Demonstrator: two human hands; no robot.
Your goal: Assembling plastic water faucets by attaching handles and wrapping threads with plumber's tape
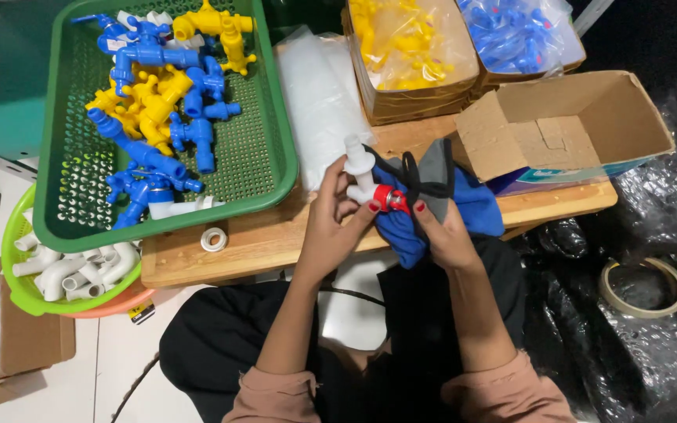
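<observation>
Left hand [331, 223]: I see fingers closed around a white plastic tap [360, 168], at the wooden table's [260, 247] front edge.
Right hand [442, 231]: fingers pinch a blue cloth [476, 207] against the tap's red cap [384, 198].
Open room: narrow strip between green tray [272, 168] and open cardboard box [566, 121]; tape roll [214, 239] near front edge.

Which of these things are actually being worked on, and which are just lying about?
In hand:
- white plastic tap with red handle, held by the left hand and right hand
- blue cloth under the right hand

Lying about:
- green plastic tray of blue and yellow taps
- open cardboard box
- small white tape roll
- lime basket of white pipe bends
</observation>
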